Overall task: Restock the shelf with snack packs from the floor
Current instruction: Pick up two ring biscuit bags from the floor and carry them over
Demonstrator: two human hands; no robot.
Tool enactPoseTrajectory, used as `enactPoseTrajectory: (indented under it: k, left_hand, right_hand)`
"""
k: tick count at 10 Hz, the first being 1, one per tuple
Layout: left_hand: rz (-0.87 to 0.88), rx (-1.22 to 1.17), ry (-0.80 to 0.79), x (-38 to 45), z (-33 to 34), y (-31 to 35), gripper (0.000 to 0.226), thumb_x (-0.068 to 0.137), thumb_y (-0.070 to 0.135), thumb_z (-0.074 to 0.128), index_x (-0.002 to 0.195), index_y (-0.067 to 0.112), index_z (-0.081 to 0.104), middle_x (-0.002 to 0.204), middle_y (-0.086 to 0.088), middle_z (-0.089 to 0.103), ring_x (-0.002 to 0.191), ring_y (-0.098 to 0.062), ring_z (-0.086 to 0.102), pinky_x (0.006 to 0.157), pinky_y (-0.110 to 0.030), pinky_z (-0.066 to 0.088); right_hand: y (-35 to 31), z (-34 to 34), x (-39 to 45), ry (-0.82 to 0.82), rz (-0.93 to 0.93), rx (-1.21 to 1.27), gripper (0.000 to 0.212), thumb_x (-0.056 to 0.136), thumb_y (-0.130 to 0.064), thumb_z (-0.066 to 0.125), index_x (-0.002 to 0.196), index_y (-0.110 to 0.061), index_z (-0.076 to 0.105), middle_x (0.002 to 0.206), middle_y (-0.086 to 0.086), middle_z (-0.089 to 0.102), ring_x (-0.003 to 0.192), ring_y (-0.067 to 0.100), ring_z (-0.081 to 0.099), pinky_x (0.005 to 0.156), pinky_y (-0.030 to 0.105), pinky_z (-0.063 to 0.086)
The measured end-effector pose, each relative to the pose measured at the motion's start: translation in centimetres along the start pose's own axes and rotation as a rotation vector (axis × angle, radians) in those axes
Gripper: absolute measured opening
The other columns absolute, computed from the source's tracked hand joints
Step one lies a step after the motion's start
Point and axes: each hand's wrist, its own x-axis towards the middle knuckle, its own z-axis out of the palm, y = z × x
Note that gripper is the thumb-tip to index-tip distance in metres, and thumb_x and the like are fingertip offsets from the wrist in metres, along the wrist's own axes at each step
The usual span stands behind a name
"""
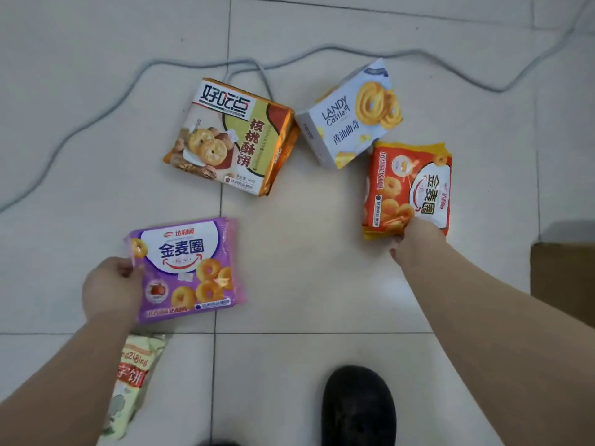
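Orange snack pack (407, 188) in right hand (418, 243), long axis pointing away.

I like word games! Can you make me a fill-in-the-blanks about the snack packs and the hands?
1. The left hand holds the ____ pack.
2. The right hand grips the ____ pack.
3. The white pack says LANDY ____.
4. The grey ____ snakes across the floor.

Missing words: purple; red; Castle; cable.
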Motion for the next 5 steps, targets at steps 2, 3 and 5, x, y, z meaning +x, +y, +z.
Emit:
enactPoseTrajectory:
  k: [2,3,5]
  left_hand:
    - [0.164,-0.070,0.011,-3.7,-0.9,3.8,0.014,0.089,0.006,0.051,0.094,-0.002,0.062,0.097,-0.028,0.066,0.091,-0.043,0.060,0.074,-0.040,0.043]
    - [0.241,-0.129,-0.020,-5.8,-4.1,6.5,0.010,0.089,0.011,0.055,0.087,0.004,0.061,0.090,-0.023,0.069,0.083,-0.039,0.062,0.067,-0.035,0.041]
    - [0.381,-0.286,-0.077,-10.4,-16.1,14.6,0.013,0.086,0.015,0.059,0.074,0.017,0.055,0.082,-0.018,0.071,0.077,-0.036,0.067,0.068,-0.043,0.052]
  right_hand:
    - [-1.0,-4.2,-5.9,0.176,-0.180,-0.244,0.038,0.096,-0.012,0.038,0.131,-0.002,0.046,0.124,0.014,0.056,0.108,0.027,0.057,0.085,0.027,0.044]
    - [-1.9,-7.2,-8.8,0.267,-0.376,-0.324,0.028,0.095,-0.015,0.040,0.114,-0.006,0.058,0.113,0.014,0.064,0.107,0.034,0.058,0.079,0.029,0.036]
    - [-9.4,-13.5,-20.6,0.239,-0.652,-0.594,0.024,0.097,-0.020,0.043,0.104,-0.002,0.058,0.100,0.020,0.062,0.080,0.029,0.048,0.071,0.032,0.035]
